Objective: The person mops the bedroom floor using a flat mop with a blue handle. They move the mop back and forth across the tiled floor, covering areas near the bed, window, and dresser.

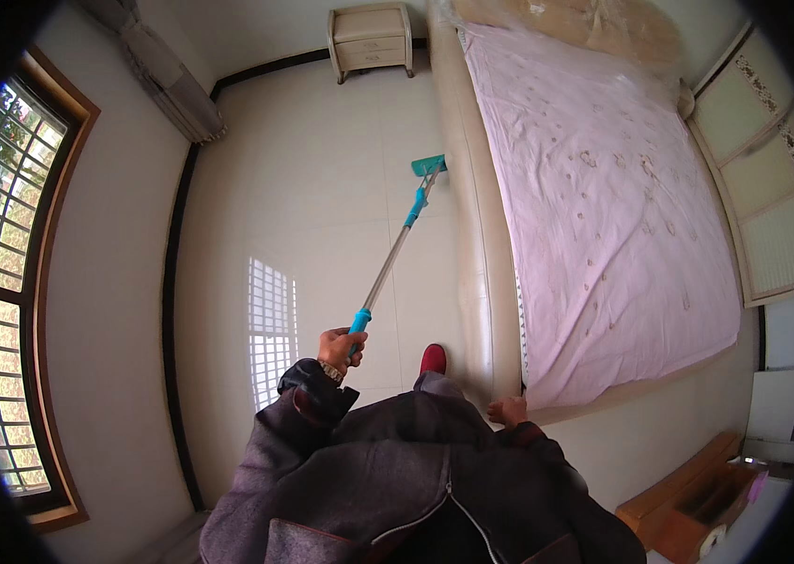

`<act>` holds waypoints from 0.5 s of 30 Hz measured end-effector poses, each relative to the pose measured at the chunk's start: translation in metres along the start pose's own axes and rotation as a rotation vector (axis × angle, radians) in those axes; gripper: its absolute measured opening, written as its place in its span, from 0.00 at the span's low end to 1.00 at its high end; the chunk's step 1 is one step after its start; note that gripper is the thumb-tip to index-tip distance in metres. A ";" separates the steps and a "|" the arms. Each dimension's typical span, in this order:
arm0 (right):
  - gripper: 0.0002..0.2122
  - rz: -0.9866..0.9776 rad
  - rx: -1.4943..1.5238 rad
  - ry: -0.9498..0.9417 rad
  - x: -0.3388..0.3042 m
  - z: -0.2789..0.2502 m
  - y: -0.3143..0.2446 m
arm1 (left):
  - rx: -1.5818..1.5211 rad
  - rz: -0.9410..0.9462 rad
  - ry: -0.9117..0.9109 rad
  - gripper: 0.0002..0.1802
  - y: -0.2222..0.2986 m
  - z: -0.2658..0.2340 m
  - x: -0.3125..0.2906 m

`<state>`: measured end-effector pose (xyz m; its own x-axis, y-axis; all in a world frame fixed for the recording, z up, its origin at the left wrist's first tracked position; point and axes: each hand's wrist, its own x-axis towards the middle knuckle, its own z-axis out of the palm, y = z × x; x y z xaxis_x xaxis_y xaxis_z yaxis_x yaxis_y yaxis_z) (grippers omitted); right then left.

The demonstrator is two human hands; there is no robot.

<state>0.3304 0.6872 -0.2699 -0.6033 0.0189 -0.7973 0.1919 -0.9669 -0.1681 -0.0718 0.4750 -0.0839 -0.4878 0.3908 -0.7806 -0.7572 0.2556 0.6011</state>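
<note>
My left hand (341,349), with a watch at the wrist, is wrapped round the teal grip of a mop (388,271). The mop's silver pole slants away to the upper right. Its teal head (428,166) rests on the floor beside the base of the bed (480,282). My right hand (508,411) is closed, low by the near left corner of the bed, close to the pink sheet (604,216). What it holds, if anything, I cannot make out.
Pale glossy floor tiles (322,188) run between the bed and the window wall. A small cream nightstand (371,40) stands at the far wall. A gathered curtain (171,80) hangs at left. My red shoe (433,359) is beside the bed. Wooden furniture (688,498) stands at lower right.
</note>
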 end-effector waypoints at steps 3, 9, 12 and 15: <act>0.07 -0.196 -0.547 0.499 0.008 0.042 -0.059 | -0.035 0.011 0.020 0.07 0.027 0.028 0.023; 0.08 -0.156 -0.573 0.482 0.044 0.107 -0.136 | -0.075 0.006 0.004 0.07 0.064 0.063 0.066; 0.08 -0.115 -0.709 0.442 0.070 0.128 -0.152 | -0.057 0.019 0.012 0.10 0.085 0.069 0.093; 0.09 -0.075 -0.716 0.459 0.098 0.154 -0.167 | -0.061 0.035 0.015 0.11 0.114 0.070 0.126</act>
<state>0.1206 0.8114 -0.2307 -0.2902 0.3268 -0.8995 0.7007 -0.5676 -0.4323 -0.1894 0.6149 -0.1015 -0.5205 0.3853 -0.7620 -0.7643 0.1877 0.6170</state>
